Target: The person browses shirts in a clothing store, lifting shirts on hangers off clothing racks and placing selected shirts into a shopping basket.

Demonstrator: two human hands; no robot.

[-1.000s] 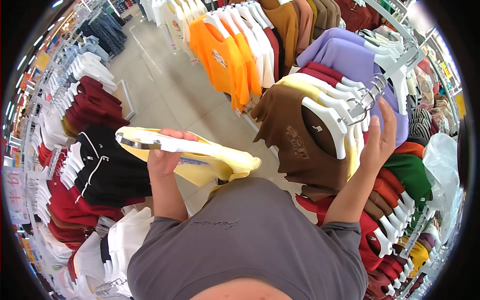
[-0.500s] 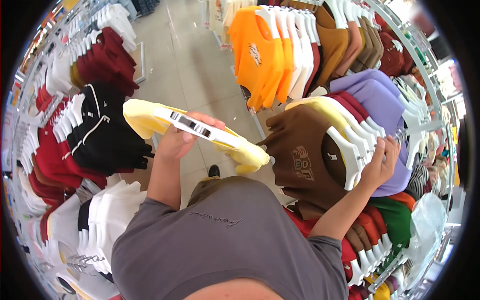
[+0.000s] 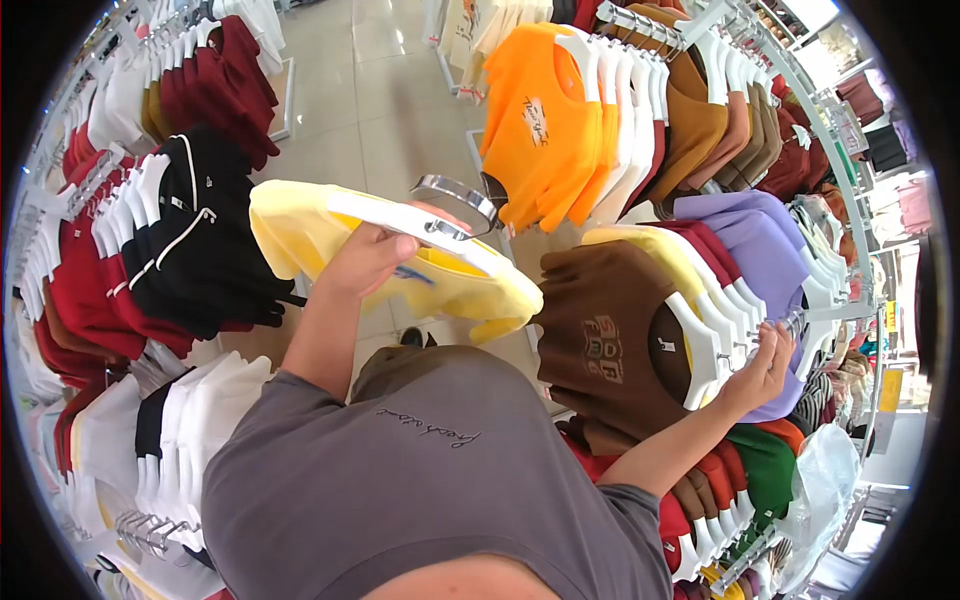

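Observation:
My left hand (image 3: 375,258) grips a white hanger (image 3: 395,218) that carries a yellow shirt (image 3: 300,232); the hanger's flat metal hook (image 3: 460,195) points up and right. My right hand (image 3: 760,370) is closed at the hook ends of the hangers on the right rack, beside a brown shirt (image 3: 610,345) with a printed front. What its fingers hold is too small to tell. Behind the brown shirt hang a pale yellow shirt (image 3: 655,250), dark red ones and a purple shirt (image 3: 745,225).
Orange shirts (image 3: 545,125) hang ahead on a rack. To the left are black shirts (image 3: 205,245), dark red shirts (image 3: 220,90) and white shirts (image 3: 215,400). A green garment (image 3: 765,470) and a clear plastic bag (image 3: 825,490) are at the lower right.
The yellow shirt's hanger has turned in my left hand, so its hook shows more. My right hand has come down from open fingers to a closed grip at the rack. The view has shifted.

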